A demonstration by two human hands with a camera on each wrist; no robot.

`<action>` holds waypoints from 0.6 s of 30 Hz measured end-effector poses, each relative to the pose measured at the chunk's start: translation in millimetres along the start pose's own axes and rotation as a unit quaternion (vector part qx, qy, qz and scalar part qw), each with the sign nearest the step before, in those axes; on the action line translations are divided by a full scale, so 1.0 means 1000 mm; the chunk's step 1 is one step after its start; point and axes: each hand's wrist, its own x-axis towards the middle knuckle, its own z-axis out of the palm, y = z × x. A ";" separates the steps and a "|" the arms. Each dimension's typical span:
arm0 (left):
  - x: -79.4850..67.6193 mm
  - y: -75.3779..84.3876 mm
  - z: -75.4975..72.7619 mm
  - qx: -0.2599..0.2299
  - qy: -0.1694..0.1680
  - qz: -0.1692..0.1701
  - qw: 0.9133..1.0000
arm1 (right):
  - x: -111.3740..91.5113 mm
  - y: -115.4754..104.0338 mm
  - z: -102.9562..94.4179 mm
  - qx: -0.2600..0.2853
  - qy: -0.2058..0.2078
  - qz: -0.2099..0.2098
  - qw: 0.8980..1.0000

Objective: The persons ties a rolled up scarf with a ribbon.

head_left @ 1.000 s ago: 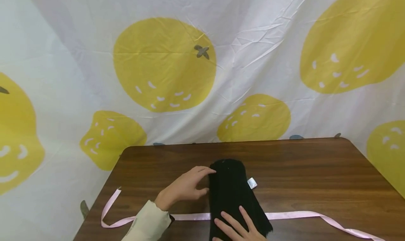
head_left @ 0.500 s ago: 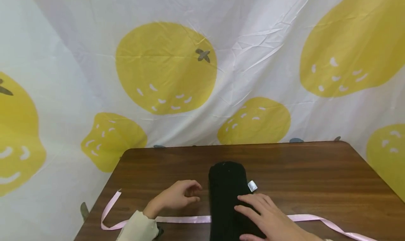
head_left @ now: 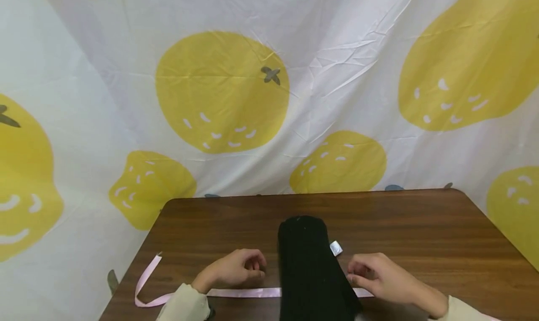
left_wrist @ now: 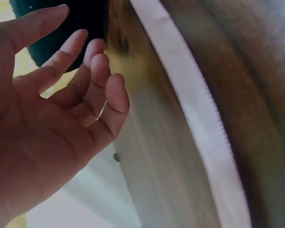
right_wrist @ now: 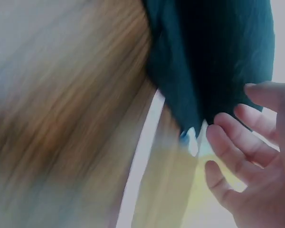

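Note:
A folded piece of black cloth [head_left: 305, 269] lies lengthwise at the middle of the table, with a small white tag [head_left: 336, 248] sticking out on its right. Beneath it runs a pink ribbon [head_left: 248, 293], crossing from left to right. To the left of the cloth is my left hand [head_left: 236, 267], fingers loosely bent around nothing; the left wrist view shows its bare palm [left_wrist: 42, 137] beside the ribbon [left_wrist: 185, 85]. My right hand [head_left: 381, 276] hovers just right of the cloth, over the ribbon, its fingers loosely bent. In the right wrist view these fingers [right_wrist: 232, 137] hold nothing.
The brown wood-grain table [head_left: 227, 218] has rounded far corners. Behind it hangs a white curtain [head_left: 328, 91] printed with yellow lemons. One end of the ribbon curls up near the table's left edge.
My right hand has lifted off the cloth and moved to its right side. My left hand has drawn back leftward from the cloth's edge. The cloth's right part looks narrower at first, then flares again.

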 end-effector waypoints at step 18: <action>0.007 -0.010 0.008 -0.051 -0.043 -0.033 0.997 | -0.025 0.046 -0.006 0.036 -0.095 0.124 0.987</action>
